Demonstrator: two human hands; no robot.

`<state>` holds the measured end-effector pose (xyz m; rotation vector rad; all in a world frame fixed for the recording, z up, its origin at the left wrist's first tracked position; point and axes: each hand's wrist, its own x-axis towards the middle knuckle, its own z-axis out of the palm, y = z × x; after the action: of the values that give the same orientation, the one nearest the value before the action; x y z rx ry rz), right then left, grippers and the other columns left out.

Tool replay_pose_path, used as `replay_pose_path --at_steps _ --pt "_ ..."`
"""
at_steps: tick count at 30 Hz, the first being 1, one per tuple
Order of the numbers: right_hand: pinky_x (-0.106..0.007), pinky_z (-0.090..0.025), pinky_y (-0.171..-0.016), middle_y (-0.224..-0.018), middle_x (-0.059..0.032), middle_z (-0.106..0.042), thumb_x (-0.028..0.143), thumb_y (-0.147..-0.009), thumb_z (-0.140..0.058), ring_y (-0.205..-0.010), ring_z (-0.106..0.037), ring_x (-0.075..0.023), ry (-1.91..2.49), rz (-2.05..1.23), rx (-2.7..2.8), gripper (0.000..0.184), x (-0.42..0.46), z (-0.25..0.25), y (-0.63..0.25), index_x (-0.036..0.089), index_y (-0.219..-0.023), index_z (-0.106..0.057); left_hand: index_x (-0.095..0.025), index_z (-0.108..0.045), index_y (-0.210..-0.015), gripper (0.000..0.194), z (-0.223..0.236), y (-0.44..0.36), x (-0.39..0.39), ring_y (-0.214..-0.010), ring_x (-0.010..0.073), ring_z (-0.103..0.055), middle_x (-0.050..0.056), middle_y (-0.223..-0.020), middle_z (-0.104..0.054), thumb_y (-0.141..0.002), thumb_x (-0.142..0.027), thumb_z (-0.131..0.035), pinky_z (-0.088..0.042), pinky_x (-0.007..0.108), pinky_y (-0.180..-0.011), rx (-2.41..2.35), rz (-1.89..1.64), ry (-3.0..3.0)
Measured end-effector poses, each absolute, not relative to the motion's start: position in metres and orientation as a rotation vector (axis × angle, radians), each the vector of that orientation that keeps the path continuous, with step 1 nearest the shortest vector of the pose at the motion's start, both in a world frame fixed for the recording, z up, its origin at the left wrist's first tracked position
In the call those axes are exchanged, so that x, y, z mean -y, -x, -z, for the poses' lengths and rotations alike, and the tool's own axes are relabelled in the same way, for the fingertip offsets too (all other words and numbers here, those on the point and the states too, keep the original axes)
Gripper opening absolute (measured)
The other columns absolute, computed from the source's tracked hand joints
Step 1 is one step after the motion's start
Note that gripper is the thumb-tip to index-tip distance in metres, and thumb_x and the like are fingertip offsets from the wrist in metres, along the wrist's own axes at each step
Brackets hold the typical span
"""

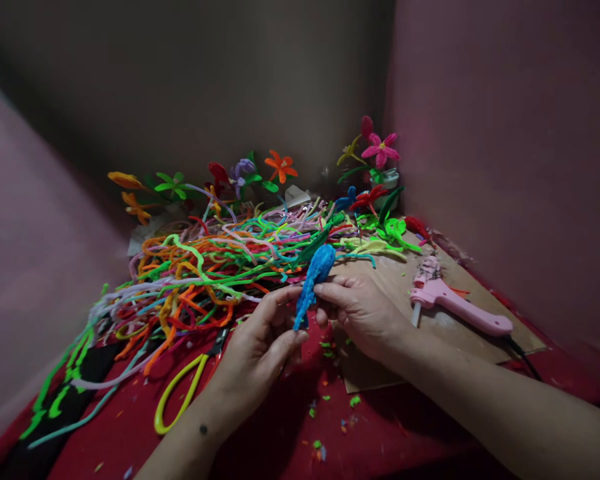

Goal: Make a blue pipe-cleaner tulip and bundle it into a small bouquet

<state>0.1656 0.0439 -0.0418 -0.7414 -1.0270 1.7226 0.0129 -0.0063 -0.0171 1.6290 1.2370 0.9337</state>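
Observation:
A blue fuzzy pipe-cleaner piece (321,265), shaped like a closed flower bud with a rounded top and narrow lower end, is held upright and slightly tilted between both hands. My left hand (273,333) has its fingers closed around the narrow lower end. Thumb and fingers of my right hand (353,307) pinch the bud's side just below its rounded top. Beyond the hands lies a big heap of coloured pipe cleaners (200,260). Yellow-handled scissors (183,393) rest beside my left forearm, their blades partly hidden.
A pink glue gun (463,307) lies on a cardboard sheet (375,370) at right, its black cord trailing off. Finished pipe-cleaner flowers (280,165) stand along the back. A small white pot (391,180) sits at back right. Coloured scraps dot the red cloth (280,433). Walls close in both sides.

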Motion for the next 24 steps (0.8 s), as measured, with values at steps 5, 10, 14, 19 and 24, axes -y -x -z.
replay_pose_path --at_steps 5,10,14,19,24 --pt "-0.021 -0.038 -0.051 -0.051 0.0006 -0.056 0.026 -0.072 -0.059 -0.045 -0.047 -0.0074 0.736 -1.698 1.035 0.025 -0.0441 0.0425 -0.1653 0.014 -0.050 -0.056 -0.025 -0.039 -0.125 0.049 0.0153 -0.0150 0.0032 -0.052 0.0090 -0.054 -0.002 -0.078 -0.057 -0.079 -0.017 -0.055 -0.046 0.020 -0.047 -1.193 -0.878 -1.410" --pt "-0.022 -0.037 -0.052 -0.050 0.0001 -0.056 0.025 -0.073 -0.057 -0.046 -0.048 -0.0080 0.715 -1.720 1.033 0.026 -0.0425 0.0395 -0.1661 0.014 -0.051 -0.055 -0.028 -0.040 -0.129 0.051 0.0197 -0.0127 0.0050 -0.056 0.0107 -0.054 -0.005 -0.063 -0.049 -0.081 -0.018 -0.053 -0.046 0.021 -0.053 -1.301 -0.940 -1.582" --pt "-0.023 -0.038 -0.053 -0.055 -0.0009 -0.058 0.025 -0.074 -0.057 -0.048 -0.048 -0.0075 0.694 -1.693 1.058 0.025 -0.0426 0.0380 -0.1673 0.013 -0.051 -0.056 -0.028 -0.043 -0.129 0.049 0.0209 -0.0095 0.0067 -0.058 0.0109 -0.052 -0.003 -0.067 -0.053 -0.081 -0.021 -0.054 -0.044 0.019 -0.053 -1.342 -0.945 -1.710" --pt "-0.021 -0.036 -0.049 -0.053 0.0001 -0.057 0.027 -0.073 -0.059 -0.046 -0.048 -0.0070 0.687 -1.758 1.078 0.021 -0.0405 0.0349 -0.1671 0.013 -0.058 -0.060 -0.027 -0.041 -0.129 0.051 0.0195 -0.0104 0.0059 -0.054 0.0083 -0.050 0.000 -0.080 -0.060 -0.080 -0.023 -0.056 -0.042 0.018 -0.049 -1.331 -0.971 -1.678" --pt "-0.019 -0.035 -0.046 -0.049 0.0015 -0.055 0.028 -0.074 -0.059 -0.045 -0.048 -0.0069 0.702 -1.778 1.073 0.019 -0.0393 0.0349 -0.1659 0.012 -0.065 -0.063 -0.025 -0.045 -0.126 0.049 0.0201 -0.0113 0.0057 -0.048 0.0079 -0.050 0.000 -0.076 -0.060 -0.079 -0.025 -0.058 -0.041 0.018 -0.042 -1.300 -0.965 -1.588"
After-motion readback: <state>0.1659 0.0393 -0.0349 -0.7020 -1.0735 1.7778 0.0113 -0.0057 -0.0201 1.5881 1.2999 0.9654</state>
